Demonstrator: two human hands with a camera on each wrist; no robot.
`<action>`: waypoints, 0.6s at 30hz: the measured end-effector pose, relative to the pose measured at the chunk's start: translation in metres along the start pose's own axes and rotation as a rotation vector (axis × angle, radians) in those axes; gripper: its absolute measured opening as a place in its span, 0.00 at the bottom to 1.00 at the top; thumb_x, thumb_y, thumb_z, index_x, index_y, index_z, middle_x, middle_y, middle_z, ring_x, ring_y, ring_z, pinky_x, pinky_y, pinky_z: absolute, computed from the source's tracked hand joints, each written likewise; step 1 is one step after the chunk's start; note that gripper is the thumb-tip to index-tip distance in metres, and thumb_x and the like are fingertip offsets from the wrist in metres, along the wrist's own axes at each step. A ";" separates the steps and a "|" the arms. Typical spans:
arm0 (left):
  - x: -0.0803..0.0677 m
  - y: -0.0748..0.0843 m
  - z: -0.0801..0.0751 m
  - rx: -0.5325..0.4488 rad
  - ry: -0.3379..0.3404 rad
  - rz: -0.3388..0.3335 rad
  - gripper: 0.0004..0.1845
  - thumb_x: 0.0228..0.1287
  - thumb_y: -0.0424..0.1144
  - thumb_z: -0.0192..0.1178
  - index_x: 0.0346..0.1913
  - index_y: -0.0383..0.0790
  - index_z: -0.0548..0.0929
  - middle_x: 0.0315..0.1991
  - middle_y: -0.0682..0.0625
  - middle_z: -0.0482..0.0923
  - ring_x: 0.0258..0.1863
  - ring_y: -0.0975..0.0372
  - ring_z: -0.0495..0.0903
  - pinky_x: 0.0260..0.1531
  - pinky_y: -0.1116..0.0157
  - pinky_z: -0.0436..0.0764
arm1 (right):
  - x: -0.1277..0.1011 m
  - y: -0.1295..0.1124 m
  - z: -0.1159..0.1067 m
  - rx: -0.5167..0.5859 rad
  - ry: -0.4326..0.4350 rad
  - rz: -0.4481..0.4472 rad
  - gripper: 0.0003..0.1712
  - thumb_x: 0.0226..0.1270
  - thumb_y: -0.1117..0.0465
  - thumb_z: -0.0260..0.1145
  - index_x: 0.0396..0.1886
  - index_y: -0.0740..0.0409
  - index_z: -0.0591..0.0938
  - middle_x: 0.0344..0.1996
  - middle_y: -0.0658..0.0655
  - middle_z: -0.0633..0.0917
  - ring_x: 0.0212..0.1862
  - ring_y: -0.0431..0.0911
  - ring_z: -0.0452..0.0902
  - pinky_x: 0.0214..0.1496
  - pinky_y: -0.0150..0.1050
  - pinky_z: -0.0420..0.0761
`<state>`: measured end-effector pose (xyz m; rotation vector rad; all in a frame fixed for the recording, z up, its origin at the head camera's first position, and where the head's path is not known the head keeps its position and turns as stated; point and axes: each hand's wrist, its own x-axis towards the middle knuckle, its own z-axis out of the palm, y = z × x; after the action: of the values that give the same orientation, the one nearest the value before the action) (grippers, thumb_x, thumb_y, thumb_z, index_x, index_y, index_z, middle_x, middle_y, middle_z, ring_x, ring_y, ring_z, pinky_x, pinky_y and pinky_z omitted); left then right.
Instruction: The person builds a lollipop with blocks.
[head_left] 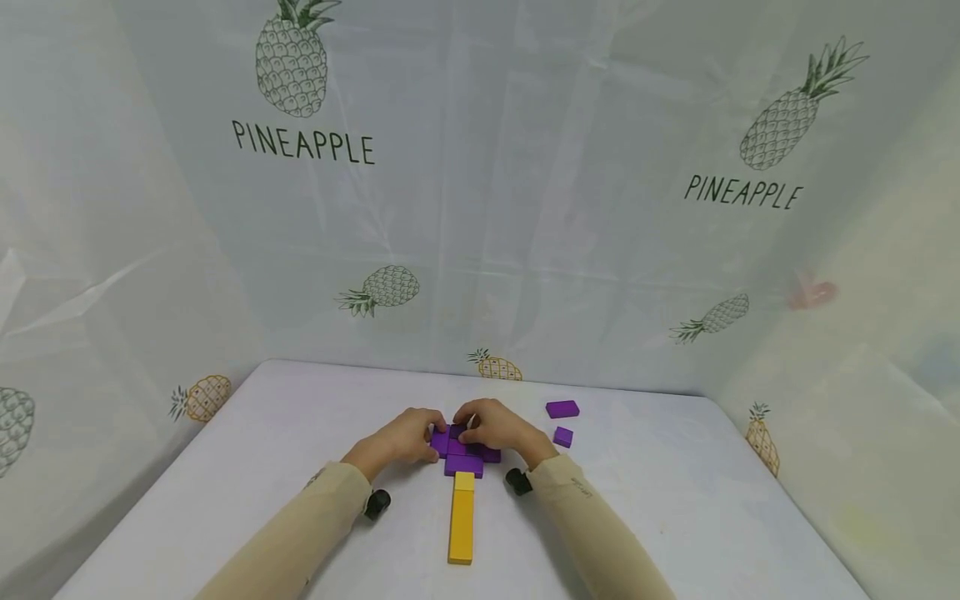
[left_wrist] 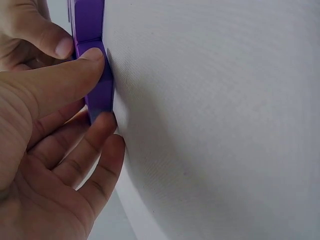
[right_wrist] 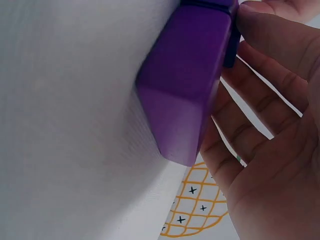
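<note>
A cluster of purple wooden blocks (head_left: 464,465) lies flat on the white table. My left hand (head_left: 401,435) holds the left-side purple block (head_left: 439,443) between thumb and fingers; the left wrist view shows its thumb (left_wrist: 92,62) against the block's side. From the right, my right hand (head_left: 498,425) reaches over the cluster, its thumb and index finger on either side of a small purple block (head_left: 457,432) in the middle. In the right wrist view, a purple block with a slanted end (right_wrist: 185,60) sits beside the fingers. The right hand partly hides the cluster.
Below the cluster, a small yellow block (head_left: 465,481) and a long yellow block (head_left: 461,525) form a straight strip. Two loose purple blocks, one slanted (head_left: 562,409) and one small (head_left: 563,437), lie to the right. A pineapple-print curtain (head_left: 480,208) stands behind the table.
</note>
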<state>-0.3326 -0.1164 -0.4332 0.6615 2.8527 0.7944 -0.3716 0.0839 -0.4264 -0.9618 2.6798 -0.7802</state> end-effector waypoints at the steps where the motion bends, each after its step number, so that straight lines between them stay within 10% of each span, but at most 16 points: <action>1: 0.000 0.000 0.000 -0.001 -0.001 -0.004 0.21 0.45 0.37 0.70 0.45 0.42 0.76 0.28 0.51 0.73 0.28 0.62 0.69 0.28 0.66 0.70 | 0.000 0.000 0.000 0.001 -0.002 -0.001 0.16 0.57 0.59 0.65 0.46 0.51 0.80 0.38 0.48 0.81 0.35 0.39 0.74 0.38 0.32 0.75; 18: -0.001 0.001 0.000 -0.007 0.000 0.004 0.22 0.45 0.36 0.70 0.45 0.41 0.76 0.29 0.50 0.73 0.27 0.62 0.69 0.27 0.65 0.70 | 0.005 0.004 0.005 -0.023 0.012 0.017 0.11 0.59 0.58 0.64 0.43 0.47 0.82 0.34 0.43 0.80 0.33 0.38 0.74 0.36 0.31 0.74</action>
<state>-0.3314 -0.1159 -0.4330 0.6660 2.8485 0.8050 -0.3763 0.0812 -0.4330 -0.9419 2.7095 -0.7552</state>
